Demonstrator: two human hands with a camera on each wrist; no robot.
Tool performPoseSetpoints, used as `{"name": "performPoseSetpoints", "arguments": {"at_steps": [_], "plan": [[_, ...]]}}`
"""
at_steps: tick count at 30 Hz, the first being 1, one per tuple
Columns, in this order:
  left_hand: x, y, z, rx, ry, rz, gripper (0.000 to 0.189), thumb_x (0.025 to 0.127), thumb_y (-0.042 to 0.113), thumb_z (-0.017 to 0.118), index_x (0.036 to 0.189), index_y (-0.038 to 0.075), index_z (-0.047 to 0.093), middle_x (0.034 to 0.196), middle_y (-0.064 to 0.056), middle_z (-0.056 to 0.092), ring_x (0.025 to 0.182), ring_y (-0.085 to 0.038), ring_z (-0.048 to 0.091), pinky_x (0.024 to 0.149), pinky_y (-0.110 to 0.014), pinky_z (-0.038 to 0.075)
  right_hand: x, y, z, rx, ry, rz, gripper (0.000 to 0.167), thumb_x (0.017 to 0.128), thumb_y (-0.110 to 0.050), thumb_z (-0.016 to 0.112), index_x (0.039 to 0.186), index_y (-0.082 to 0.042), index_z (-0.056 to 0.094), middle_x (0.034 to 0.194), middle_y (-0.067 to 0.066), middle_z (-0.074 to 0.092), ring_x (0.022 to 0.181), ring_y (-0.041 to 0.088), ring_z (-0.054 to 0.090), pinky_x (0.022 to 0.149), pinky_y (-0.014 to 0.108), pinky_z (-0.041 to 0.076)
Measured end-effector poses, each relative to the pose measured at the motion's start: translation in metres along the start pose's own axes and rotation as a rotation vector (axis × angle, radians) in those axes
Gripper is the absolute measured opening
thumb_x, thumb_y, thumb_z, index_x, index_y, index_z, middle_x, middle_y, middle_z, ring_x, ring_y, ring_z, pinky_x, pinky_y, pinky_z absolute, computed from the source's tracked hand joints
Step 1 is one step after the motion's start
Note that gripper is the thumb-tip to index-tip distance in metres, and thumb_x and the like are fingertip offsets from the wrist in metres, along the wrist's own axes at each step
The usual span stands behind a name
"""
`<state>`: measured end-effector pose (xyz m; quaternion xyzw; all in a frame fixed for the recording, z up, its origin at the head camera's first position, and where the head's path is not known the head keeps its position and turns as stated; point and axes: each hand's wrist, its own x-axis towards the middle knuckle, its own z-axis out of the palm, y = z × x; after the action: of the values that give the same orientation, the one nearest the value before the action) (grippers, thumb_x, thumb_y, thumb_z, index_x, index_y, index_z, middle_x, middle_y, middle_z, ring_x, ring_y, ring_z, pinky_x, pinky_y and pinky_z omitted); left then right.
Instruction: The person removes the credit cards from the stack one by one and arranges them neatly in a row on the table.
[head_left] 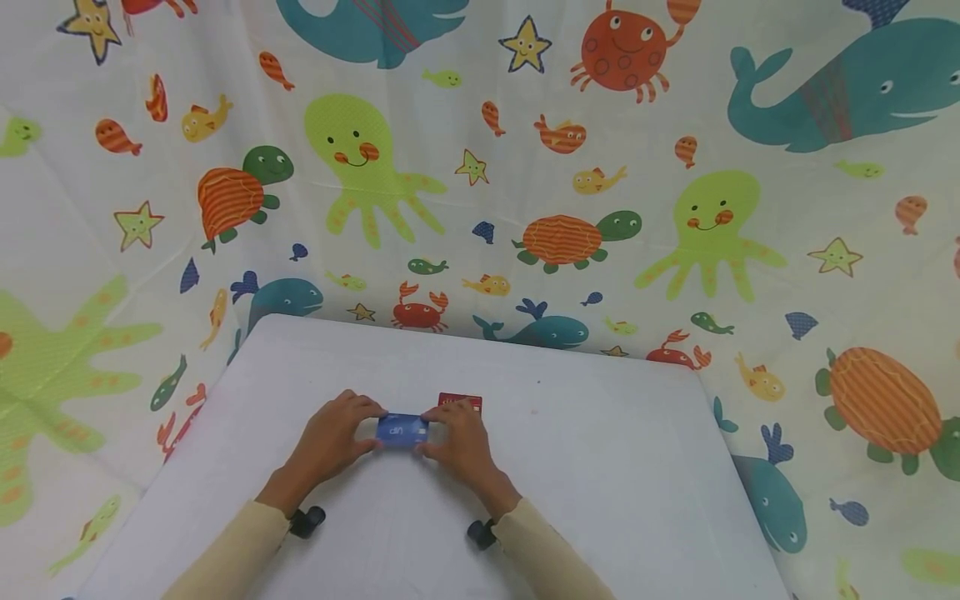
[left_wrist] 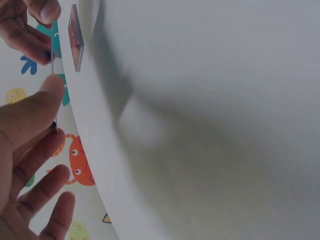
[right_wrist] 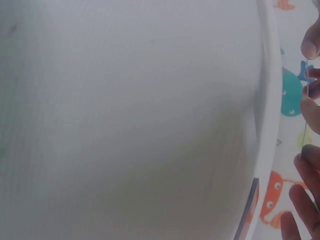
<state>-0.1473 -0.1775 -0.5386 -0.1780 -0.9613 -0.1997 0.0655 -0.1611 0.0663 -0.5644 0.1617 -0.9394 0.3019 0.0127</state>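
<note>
The left hand (head_left: 333, 435) and right hand (head_left: 463, 442) are pinching opposite short ends of a blue card (head_left: 402, 431) between thumb and fingers, the lower fingers spreading loosely. The card is hovering above the table (head_left: 615, 467), left of and nearer the person than the red card stack (head_left: 461, 398), which is lying partly behind the right hand. Beyond that stack, a sea-creature curtain (head_left: 465, 225) is hanging.

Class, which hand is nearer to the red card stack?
Right. The right hand overlaps the near edge of the red card stack in the head view; the left hand is farther left, across the blue card.
</note>
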Motion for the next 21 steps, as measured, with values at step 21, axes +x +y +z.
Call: {"name": "performPoseSetpoints", "arguments": {"at_steps": [21], "plan": [[-0.015, -0.012, -0.009, -0.009, 0.008, -0.033, 0.050, 0.075, 0.020, 0.098, 0.121, 0.013, 0.080, 0.119, -0.007, 0.078, 0.111, -0.028, 0.066, 0.095, -0.051, 0.062, 0.000, -0.015, 0.015, 0.032, -0.005, 0.000, 0.051, 0.084, -0.043, 0.091, 0.130, -0.028, 0.077, 0.127, -0.013, 0.075, 0.121, 0.011, 0.062, 0.109, 0.041, 0.054]]}}
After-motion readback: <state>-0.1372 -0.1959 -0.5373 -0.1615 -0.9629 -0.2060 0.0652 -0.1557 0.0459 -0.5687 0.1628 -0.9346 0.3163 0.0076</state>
